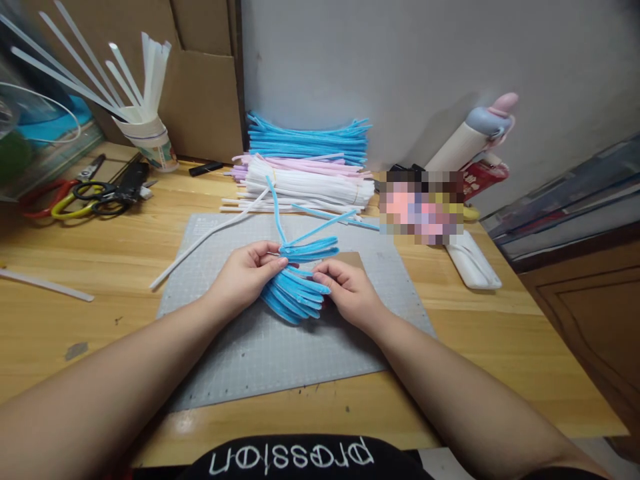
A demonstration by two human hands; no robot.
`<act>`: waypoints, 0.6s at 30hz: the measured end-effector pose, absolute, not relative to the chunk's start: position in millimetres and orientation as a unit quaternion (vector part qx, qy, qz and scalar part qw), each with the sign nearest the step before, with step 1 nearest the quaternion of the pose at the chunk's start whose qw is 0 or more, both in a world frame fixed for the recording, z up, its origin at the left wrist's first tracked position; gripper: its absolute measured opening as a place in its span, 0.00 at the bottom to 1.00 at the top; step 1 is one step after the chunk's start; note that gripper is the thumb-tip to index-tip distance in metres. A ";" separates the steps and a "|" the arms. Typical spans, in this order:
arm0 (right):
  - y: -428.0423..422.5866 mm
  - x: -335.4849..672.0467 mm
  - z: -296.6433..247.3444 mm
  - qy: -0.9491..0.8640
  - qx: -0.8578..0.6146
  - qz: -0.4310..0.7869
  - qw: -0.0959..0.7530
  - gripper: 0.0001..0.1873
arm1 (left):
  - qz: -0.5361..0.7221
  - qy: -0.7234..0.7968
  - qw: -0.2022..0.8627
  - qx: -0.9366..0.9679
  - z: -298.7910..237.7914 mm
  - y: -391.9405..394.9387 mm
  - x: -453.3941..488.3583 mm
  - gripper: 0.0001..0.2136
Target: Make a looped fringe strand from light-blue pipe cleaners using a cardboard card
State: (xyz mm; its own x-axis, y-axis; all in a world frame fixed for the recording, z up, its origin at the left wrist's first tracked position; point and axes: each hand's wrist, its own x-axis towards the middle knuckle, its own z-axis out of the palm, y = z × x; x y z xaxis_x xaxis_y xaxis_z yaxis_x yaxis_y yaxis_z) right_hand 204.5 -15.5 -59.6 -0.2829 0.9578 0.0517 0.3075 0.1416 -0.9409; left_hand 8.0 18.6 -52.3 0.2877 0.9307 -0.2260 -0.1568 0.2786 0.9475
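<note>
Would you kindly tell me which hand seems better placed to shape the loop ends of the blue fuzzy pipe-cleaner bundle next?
Probably the right hand: it is at the loop ends of the blue fuzzy pipe-cleaner bundle, while the left hand pinches the gathered part, steadying it.

White letters (295,455) reading "pression" stand upside down across the black garment (305,473) at bottom.
</note>
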 end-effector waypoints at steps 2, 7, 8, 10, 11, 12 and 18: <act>-16.6 204.8 -58.0 -0.686 -0.472 0.424 0.356 0.11 | 0.415 0.446 0.654 0.448 -52.0 18.4 8.2 0.20; -20.3 204.4 -51.6 -0.758 -0.443 0.346 0.329 0.08 | 0.436 0.474 0.614 0.455 -50.2 17.7 8.1 0.20; -20.6 204.1 -51.3 -0.760 -0.441 0.342 0.333 0.08 | 0.435 0.477 0.613 0.455 -49.6 17.6 8.0 0.21; -20.8 203.7 -52.1 -0.751 -0.445 0.342 0.348 0.07 | 0.427 0.476 0.618 0.457 -49.0 17.5 7.6 0.21; -20.8 203.5 -52.8 -0.741 -0.453 0.345 0.356 0.07 | 0.423 0.474 0.622 0.458 -49.1 17.6 7.4 0.21; -20.9 203.3 -53.4 -0.729 -0.465 0.349 0.361 0.06 | 0.422 0.471 0.624 0.459 -49.4 17.8 7.2 0.21; -20.0 203.7 -52.4 -0.726 -0.509 0.346 0.306 0.10 | 0.435 0.465 0.605 0.478 -54.4 19.1 6.4 0.19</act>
